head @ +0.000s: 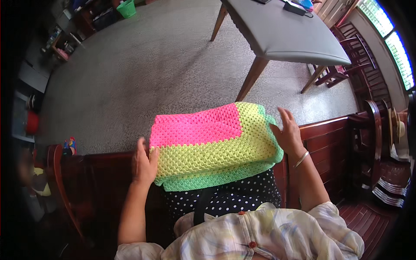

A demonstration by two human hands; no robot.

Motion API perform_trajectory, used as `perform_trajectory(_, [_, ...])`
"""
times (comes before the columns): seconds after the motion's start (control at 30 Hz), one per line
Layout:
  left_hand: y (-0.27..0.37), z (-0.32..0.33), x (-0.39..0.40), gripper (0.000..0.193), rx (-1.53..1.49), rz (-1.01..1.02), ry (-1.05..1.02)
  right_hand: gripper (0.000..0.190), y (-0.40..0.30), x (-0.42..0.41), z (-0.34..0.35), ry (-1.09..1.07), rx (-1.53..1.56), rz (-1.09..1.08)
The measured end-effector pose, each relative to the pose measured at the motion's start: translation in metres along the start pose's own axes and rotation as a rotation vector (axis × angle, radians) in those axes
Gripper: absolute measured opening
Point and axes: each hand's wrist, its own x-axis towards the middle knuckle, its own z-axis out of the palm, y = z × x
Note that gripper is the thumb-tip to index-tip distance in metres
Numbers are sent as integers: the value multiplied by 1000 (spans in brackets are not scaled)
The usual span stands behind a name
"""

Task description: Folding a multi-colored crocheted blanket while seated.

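Note:
A folded crocheted blanket point(208, 152) lies across my lap, on black trousers with white dots point(227, 198). It has a pink block, a broad yellow band and a mint-green border along the near and right edges. My left hand point(144, 164) is at the blanket's left end, thumb against or very near the yellow part, holding nothing. Beside the right end, my right hand point(287, 133) is raised with fingers spread, close to the green edge. Whether its thumb touches the yarn is hard to tell. A bangle point(301, 159) circles that wrist.
A dark wooden bench point(325, 152) stretches to both sides of me. Ahead stands a grey-covered table point(299, 35) on wooden legs, with a dark case point(294, 8) on it. Wooden chairs point(354, 55) line the right wall. A green basket point(126, 9) sits on the speckled floor point(130, 74).

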Motion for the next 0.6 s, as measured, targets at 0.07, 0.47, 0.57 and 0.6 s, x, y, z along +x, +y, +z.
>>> perform_trajectory(0.07, [31,1,11,49,151,265,67,53,-47,0,-5,19,31,-265])
perform_trajectory(0.47, [46,41,-4,70,548,261,-327,62,-64,-19,33,-419,-173,-200])
perform_trajectory(0.57, [41,33,-11,75,494,216,-290,63,7,-19,27,-418,3,72])
perform_trajectory(0.6, [44,32,-11,75,506,202,-286,61,16,-20,27,-406,87,78])
